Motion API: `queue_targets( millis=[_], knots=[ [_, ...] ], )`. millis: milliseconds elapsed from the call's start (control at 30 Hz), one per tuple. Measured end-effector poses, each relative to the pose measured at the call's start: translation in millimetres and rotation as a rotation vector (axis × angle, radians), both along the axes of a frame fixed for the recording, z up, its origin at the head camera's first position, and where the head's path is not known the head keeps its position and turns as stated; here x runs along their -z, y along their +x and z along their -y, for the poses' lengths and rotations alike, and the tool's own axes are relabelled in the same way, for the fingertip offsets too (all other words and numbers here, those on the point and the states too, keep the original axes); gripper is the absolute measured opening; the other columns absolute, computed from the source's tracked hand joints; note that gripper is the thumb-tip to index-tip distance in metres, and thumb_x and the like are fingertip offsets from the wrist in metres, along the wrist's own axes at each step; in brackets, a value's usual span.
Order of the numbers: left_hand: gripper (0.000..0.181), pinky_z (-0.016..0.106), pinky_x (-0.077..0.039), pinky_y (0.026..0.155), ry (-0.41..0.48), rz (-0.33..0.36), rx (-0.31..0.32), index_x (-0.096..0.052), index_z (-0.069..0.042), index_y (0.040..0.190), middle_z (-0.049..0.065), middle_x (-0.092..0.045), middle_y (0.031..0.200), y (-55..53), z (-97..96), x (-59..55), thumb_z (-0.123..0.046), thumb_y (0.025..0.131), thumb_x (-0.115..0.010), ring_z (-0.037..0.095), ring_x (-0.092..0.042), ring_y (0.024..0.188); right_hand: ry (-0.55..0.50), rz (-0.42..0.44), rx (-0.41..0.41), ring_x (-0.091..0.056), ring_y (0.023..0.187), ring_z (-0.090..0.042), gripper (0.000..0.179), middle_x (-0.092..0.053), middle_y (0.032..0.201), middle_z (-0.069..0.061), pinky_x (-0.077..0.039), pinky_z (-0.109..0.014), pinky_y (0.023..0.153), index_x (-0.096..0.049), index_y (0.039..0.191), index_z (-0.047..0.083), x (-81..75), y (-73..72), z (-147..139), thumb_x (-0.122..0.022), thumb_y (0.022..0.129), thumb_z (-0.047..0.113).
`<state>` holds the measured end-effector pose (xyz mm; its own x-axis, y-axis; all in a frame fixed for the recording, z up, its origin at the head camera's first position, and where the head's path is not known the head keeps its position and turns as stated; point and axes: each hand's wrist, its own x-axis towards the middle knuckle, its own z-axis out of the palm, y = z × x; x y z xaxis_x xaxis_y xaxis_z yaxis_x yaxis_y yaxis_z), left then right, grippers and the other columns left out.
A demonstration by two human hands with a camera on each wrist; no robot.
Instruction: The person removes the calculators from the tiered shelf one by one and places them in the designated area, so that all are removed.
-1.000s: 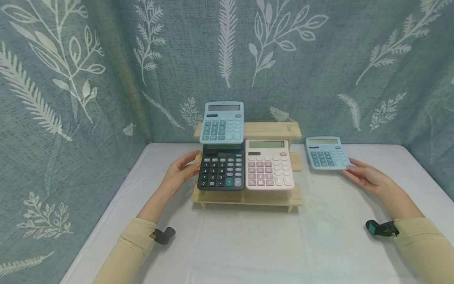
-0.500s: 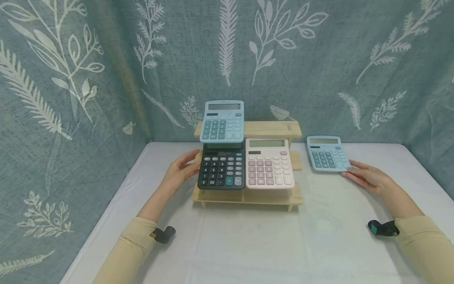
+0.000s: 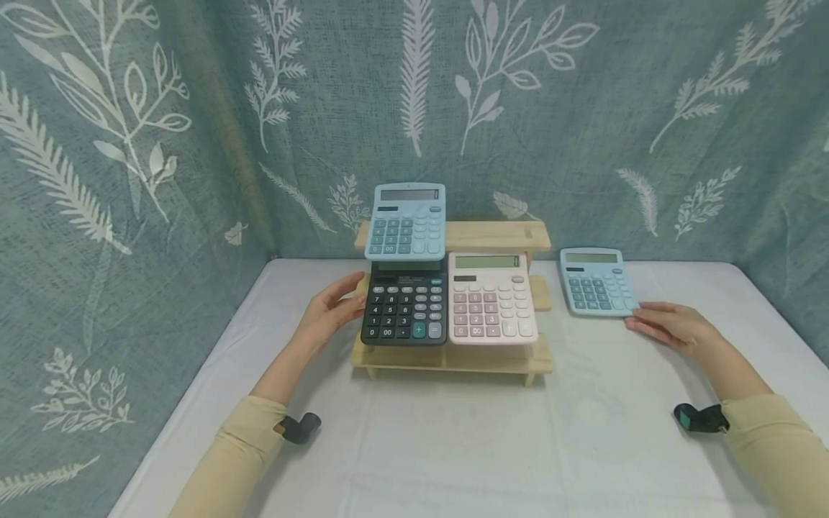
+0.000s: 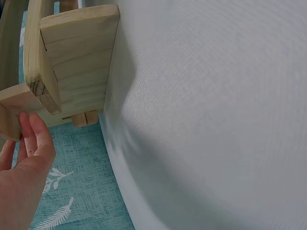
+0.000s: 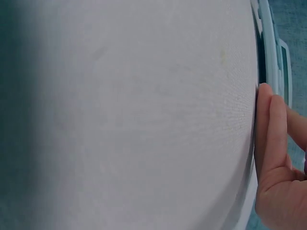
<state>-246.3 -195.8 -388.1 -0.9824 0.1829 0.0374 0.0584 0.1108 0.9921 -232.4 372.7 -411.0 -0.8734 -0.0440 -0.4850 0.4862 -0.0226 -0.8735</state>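
**Head view: hands at the rack and the loose calculator**

The left hand point(image 3: 327, 313), fingers relaxed, touches the wooden rack point(image 3: 453, 356) beside the black calculator point(image 3: 404, 308). Right of it sit a pink calculator point(image 3: 491, 303) and, above, a blue one point(image 3: 406, 221). The right hand point(image 3: 670, 327) lies flat on the counter point(image 3: 453, 446), fingertips at the light blue calculator point(image 3: 596, 280).

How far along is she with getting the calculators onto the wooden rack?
Three calculators sit on the wooden rack: blue calculator on top, black calculator and pink calculator below. The left hand touches the rack's side. The right hand touches the second blue calculator, which lies on the table.
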Motion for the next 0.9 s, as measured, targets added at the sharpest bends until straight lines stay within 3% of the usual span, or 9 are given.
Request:
queue_targets(
  millis=[200,467,700,800,900],
  knots=[
    [0.053,0.041,-0.047,0.104,-0.001,-0.003,0.000,-0.037,0.000,0.148,0.021,-0.035,0.150,0.2,-0.2,0.2,-0.007,0.099,-0.056,0.021,-0.056,0.114,0.035,-0.007,0.006,-0.070,0.080,-0.008,0.076,-0.071,0.081,0.005,-0.056,-0.022,0.085,-0.003,0.152,-0.005,1.5,1.6,-3,-0.055,0.100,0.012],
    [0.053,0.040,-0.047,0.104,-0.006,0.000,-0.003,-0.037,-0.001,0.148,0.020,-0.036,0.150,0.5,-0.1,0.2,-0.009,0.099,-0.056,0.024,-0.055,0.116,0.000,-0.059,-0.009,-0.070,0.081,-0.007,0.069,-0.070,0.084,0.007,-0.056,-0.022,0.086,-0.002,0.150,-0.008,4.2,8.0,-10,-0.048,0.103,0.009],
    [0.054,0.037,-0.048,0.103,-0.014,0.006,-0.013,-0.037,-0.003,0.149,0.018,-0.034,0.151,1.1,-0.5,0.7,-0.011,0.099,-0.057,0.030,-0.051,0.122,0.003,-0.084,-0.008,-0.070,0.082,-0.006,0.073,-0.070,0.085,0.009,-0.057,-0.021,0.084,-0.003,0.151,-0.010,1.0,13.4,-9,-0.052,0.102,0.014],
    [0.054,0.035,-0.049,0.102,-0.014,0.005,-0.016,-0.037,-0.004,0.149,0.018,-0.034,0.152,1.2,-0.9,1.5,-0.012,0.100,-0.057,0.031,-0.051,0.123,-0.019,-0.094,0.011,-0.069,0.083,-0.006,0.068,-0.070,0.086,0.008,-0.057,-0.022,0.085,-0.019,0.149,-0.010,-2.2,16.1,-6,-0.058,0.099,0.016],
    [0.054,0.034,-0.050,0.102,-0.008,0.003,-0.018,-0.037,-0.004,0.149,0.017,-0.033,0.153,1.2,-1.1,2.5,-0.012,0.099,-0.057,0.032,-0.050,0.124,-0.088,-0.113,0.027,-0.069,0.086,-0.007,0.038,-0.071,0.089,0.005,-0.057,-0.022,0.085,-0.048,0.130,0.005,-6.1,18.9,-2,-0.063,0.096,0.015]
  ],
)
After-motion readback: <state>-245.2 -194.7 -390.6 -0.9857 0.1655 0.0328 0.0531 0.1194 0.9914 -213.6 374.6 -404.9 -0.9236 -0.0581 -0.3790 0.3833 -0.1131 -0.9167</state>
